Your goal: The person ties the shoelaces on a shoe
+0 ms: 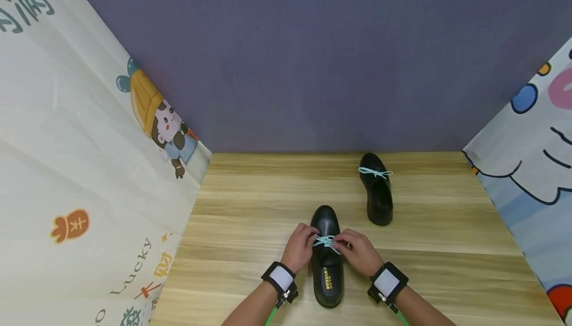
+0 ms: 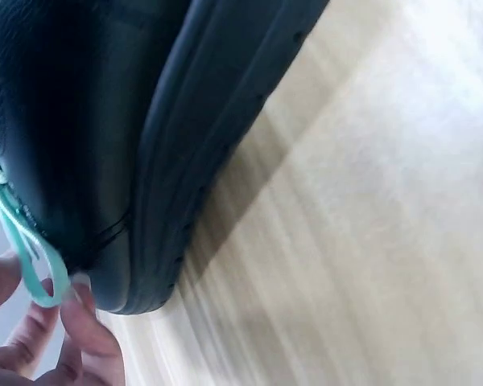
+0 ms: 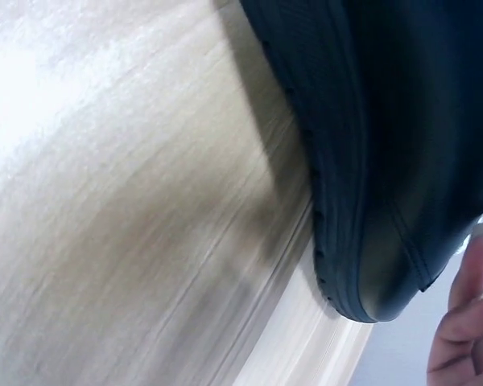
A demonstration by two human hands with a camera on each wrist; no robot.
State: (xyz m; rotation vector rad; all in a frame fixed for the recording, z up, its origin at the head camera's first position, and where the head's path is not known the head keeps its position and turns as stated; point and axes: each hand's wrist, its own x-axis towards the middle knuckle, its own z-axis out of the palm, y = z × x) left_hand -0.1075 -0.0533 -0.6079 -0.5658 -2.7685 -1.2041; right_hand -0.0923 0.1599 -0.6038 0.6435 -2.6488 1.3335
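A black leather shoe (image 1: 326, 219) stands on the wooden surface, toe pointing away from me, with a mint-green shoelace (image 1: 324, 240) tied in a bow across it. On the left side my left hand (image 1: 298, 246) pinches a loop of the lace; the left wrist view shows this loop (image 2: 61, 277) at the fingertips. From the right, my right hand (image 1: 359, 251) pinches the lace on its side. In the right wrist view the shoe's side (image 3: 402, 145) hides most of the lace, and only some fingers of the right hand (image 3: 467, 322) show.
Farther back and to the right stands a matching black shoe (image 1: 380, 202), its mint lace (image 1: 374, 171) tied in a bow. Behind the wooden surface (image 1: 250, 192) rises a grey-blue panel (image 1: 313, 68). Printed white cloths hang at left (image 1: 89, 167) and right (image 1: 527, 167).
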